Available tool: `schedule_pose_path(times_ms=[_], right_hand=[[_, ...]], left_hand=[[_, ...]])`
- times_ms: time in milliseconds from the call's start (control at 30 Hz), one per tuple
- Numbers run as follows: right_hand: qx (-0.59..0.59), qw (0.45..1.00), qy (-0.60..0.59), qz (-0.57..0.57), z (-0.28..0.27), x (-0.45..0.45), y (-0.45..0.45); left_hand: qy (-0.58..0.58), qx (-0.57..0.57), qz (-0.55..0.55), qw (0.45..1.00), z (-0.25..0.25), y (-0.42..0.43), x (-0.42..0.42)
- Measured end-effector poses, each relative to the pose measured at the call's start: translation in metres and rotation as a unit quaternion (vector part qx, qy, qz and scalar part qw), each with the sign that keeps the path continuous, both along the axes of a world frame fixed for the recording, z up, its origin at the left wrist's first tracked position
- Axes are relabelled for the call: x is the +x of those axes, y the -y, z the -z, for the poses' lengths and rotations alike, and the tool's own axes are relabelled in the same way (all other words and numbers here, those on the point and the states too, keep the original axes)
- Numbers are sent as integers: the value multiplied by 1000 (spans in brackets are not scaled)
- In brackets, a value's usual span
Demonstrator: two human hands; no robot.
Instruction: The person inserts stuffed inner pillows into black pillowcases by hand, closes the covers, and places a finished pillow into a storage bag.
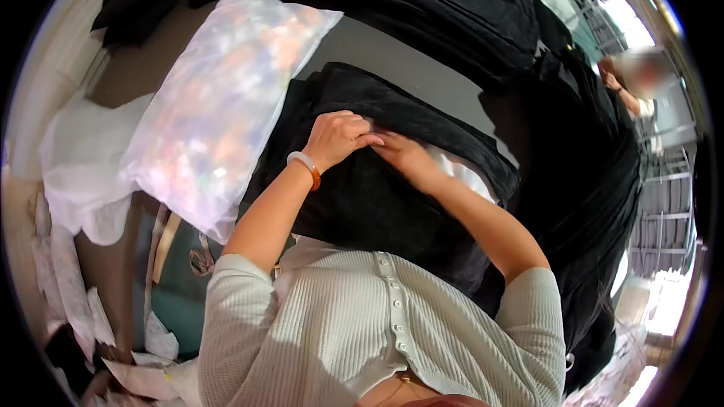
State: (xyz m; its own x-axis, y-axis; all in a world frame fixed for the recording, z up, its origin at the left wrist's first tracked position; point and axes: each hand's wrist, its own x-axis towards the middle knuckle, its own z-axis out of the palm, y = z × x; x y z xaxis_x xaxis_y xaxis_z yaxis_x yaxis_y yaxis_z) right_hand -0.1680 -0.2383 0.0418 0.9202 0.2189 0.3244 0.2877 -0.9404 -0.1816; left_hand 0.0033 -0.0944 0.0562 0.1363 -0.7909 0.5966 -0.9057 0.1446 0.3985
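A folded piece of black velvety fabric (362, 196) lies in front of me, its far part turned into a raised fold. My left hand (338, 137) is closed at that fold, fingers curled and thumb pressed in. Right beside it, nearly touching, my right hand (407, 160) bends its fingers into the same cloth; its fingertips are partly hidden and slightly blurred. Something white (464, 173) shows in the opening of the fabric, under my right forearm. A bracelet (305, 168) circles my left wrist.
A filled, translucent white bag (226, 98) with pastel-coloured contents lies to the left on the grey table (400, 60). Black fabric is stacked (407, 7) at the back and heaped (581, 158) on the right. White sheeting (90, 158) sits far left. Another person (630, 90) stands at far right.
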Motion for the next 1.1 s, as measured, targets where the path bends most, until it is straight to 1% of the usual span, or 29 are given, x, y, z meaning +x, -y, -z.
schedule_pose_path(times_ms=[33,100,133,167,200,233,267,300,333,367,400,433,467,500,533,567,600,633,667,700,733,800,833,900,933,967,1033,1067,1100], right_hand=[[-1,1000,1,-16,-18,3,7],[131,986,13,106,-66,7,12],[48,988,63,131,-93,17,1],[-35,980,114,158,-109,28,-13],[-99,972,166,135,-109,41,-14],[-101,973,167,125,-102,46,-10],[-106,981,115,116,-86,51,-5],[-112,986,64,105,-80,58,-3],[-28,993,89,74,-77,62,2],[-28,994,87,64,-73,67,6],[92,989,49,109,-80,72,1],[210,965,7,154,-88,75,-6],[200,973,42,107,-95,75,-17],[95,990,26,103,-97,71,-21],[36,991,35,122,-103,68,-18],[-25,989,44,141,-109,63,-11],[-70,978,-13,196,-109,56,3],[-75,979,-29,186,-99,50,18],[-73,984,-29,161,-85,48,26],[-69,988,-30,136,-74,45,31],[-69,987,-31,141,-67,47,37],[-11,989,26,142,-63,57,43],[-10,989,25,145,-65,59,42],[169,966,16,196,-77,68,30],[192,955,-64,217,-92,67,9],[219,955,-71,187,-88,63,0],[275,927,-100,235,-67,51,-4],[287,920,-111,243,-62,44,-6],[298,913,-123,252,-60,37,-10]], left_hand=[[1,-1,-16,1000,-4,-6,1],[34,25,-15,999,-9,-19,-5],[54,29,-18,998,-17,-27,-14],[34,14,-17,999,-25,-31,-25],[17,18,16,1000,-33,-38,-32],[-1,22,48,999,-39,-45,-37],[-11,43,71,996,-41,-54,-35],[-12,39,60,997,-39,-58,-31],[-51,38,72,995,-36,-63,-27],[-92,38,84,991,-34,-66,-24],[-77,38,71,994,-39,-62,-26],[-81,39,65,994,-37,-53,-30],[-113,29,30,993,-31,-40,-34],[-142,16,-3,990,-29,-30,-33],[-92,-41,-18,995,-26,-23,-29],[-96,-45,-17,994,-21,-22,-27],[-104,-40,-16,994,-19,-25,-25],[-112,-35,-14,993,-17,-25,-25],[-76,-82,-5,994,-14,-22,-27],[-78,-83,-1,993,-13,-18,-28],[-93,-43,3,995,-13,-14,-28],[-115,61,-8,991,-22,-8,-26],[-115,62,-6,991,-22,-1,-26],[-69,192,-40,978,-19,16,-24],[-44,173,-29,984,-4,23,-19],[-19,187,-30,982,12,32,-18],[-16,128,-80,988,22,35,-18],[-16,128,-81,988,25,33,-18],[-29,185,-83,979,25,30,-20]])
